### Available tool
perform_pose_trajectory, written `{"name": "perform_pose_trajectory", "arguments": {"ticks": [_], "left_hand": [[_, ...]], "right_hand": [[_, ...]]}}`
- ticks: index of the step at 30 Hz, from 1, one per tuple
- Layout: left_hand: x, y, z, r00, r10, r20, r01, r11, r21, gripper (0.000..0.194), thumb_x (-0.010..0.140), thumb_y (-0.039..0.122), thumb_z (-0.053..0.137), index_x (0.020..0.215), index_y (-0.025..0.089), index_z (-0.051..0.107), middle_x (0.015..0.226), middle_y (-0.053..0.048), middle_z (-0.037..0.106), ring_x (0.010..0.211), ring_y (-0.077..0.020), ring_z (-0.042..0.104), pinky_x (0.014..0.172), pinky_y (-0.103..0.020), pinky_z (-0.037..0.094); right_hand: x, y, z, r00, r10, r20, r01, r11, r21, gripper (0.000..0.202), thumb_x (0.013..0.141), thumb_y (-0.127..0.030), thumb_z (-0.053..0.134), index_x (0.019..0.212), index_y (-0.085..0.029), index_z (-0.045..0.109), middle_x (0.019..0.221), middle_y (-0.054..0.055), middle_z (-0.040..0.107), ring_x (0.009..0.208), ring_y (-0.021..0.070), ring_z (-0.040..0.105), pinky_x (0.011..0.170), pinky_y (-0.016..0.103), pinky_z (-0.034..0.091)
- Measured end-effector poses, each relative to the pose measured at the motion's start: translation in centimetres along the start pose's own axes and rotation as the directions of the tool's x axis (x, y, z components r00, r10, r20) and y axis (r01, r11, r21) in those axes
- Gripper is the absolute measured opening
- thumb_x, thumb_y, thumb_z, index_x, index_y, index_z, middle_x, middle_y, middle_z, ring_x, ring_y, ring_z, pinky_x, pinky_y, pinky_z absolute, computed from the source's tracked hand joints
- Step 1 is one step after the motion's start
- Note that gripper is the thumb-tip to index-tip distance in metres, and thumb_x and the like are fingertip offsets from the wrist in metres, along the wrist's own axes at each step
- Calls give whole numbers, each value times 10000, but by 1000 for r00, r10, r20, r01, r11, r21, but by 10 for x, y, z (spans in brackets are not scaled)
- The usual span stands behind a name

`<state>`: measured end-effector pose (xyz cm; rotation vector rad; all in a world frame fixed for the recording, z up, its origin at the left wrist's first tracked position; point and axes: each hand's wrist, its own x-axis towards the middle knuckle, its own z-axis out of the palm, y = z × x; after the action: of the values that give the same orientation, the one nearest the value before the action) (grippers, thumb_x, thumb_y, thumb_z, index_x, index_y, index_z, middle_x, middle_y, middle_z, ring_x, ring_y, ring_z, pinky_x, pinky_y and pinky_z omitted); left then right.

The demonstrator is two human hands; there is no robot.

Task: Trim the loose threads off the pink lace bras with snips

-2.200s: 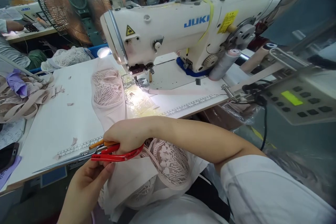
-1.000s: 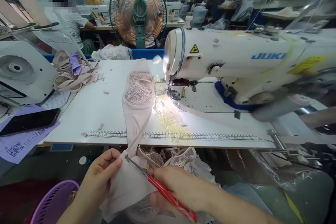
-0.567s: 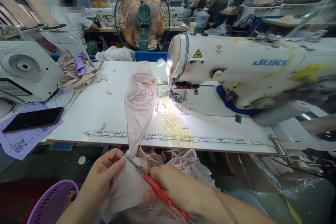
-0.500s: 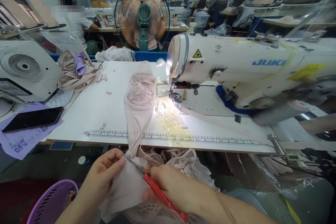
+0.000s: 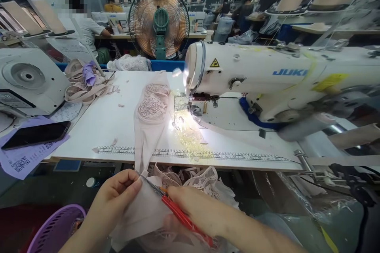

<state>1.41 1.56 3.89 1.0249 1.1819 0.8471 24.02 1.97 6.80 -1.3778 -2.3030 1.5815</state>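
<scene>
My left hand (image 5: 124, 189) pinches the edge of a pale pink lace bra piece (image 5: 152, 104), which runs up from my fingers over the table edge onto the white table. Wrapped in my right hand (image 5: 190, 201) are scissors with red handles (image 5: 184, 215). Their blades point up and left, the tips touching the fabric beside my left fingertips. I cannot tell how far apart the blades are. More pale fabric (image 5: 145, 209) hangs below both hands. Behind it, lace pieces (image 5: 204, 182) lie heaped under the table edge.
A JUKI sewing machine (image 5: 237, 67) stands at the right, its lamp lit. A ruler strip (image 5: 222, 155) runs along the table front. Left are a phone (image 5: 35, 134), a strap pile (image 5: 86, 83) and a purple basket (image 5: 59, 229). Beyond the table stands a fan (image 5: 160, 19); a person (image 5: 89, 27) sits farther back.
The view has shifted slightly, and the bra piece lies a little farther left on the table. Both hands keep nearly the same hold, scissor tips still at the fabric.
</scene>
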Motion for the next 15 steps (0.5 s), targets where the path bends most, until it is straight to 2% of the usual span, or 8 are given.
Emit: {"name": "perform_pose_trajectory", "arguments": {"ticks": [6, 8, 11, 13, 15], "left_hand": [[2, 1, 4, 999, -31, -21, 30, 999, -45, 319, 726, 454, 732, 673, 169, 599, 593, 33, 514, 539, -93, 406, 502, -169, 331], [1, 5, 8, 997, -36, -64, 31, 997, -68, 334, 690, 455, 758, 647, 163, 601, 576, 31, 511, 532, -95, 402, 496, -175, 328], [-2, 13, 15, 990, -18, -137, 9, 998, -67, 326, 644, 442, 790, 627, 159, 627, 573, 23, 523, 531, -96, 410, 487, -178, 318], [-3, 16, 18, 988, -6, -157, -1, 999, -44, 310, 633, 436, 795, 629, 163, 649, 576, 16, 539, 532, -100, 420, 482, -184, 317], [-5, 18, 20, 989, 5, -150, -5, 1000, 3, 287, 634, 424, 791, 622, 168, 664, 577, 7, 559, 535, -108, 434, 487, -194, 331]], "right_hand": [[3, -4, 0, 1000, -3, -18, 3, 1000, 8, 263, 719, -403, 618, 697, -187, 470, 659, -9, 506, 545, 125, 445, 477, 235, 322], [5, -2, 3, 998, 13, -53, -12, 1000, 11, 285, 712, -404, 626, 652, -188, 451, 615, -18, 485, 525, 121, 436, 458, 229, 306], [8, 8, 7, 997, 35, -70, -26, 993, 117, 304, 715, -397, 641, 609, -192, 443, 557, -37, 451, 497, 108, 407, 454, 220, 302], [8, 15, 7, 991, 5, -130, 19, 983, 182, 312, 717, -412, 655, 623, -192, 455, 578, -36, 462, 519, 110, 413, 476, 219, 320], [7, 17, 4, 968, -32, -248, 87, 974, 211, 336, 693, -436, 687, 654, -192, 459, 632, -28, 480, 562, 118, 426, 498, 220, 336]]}}
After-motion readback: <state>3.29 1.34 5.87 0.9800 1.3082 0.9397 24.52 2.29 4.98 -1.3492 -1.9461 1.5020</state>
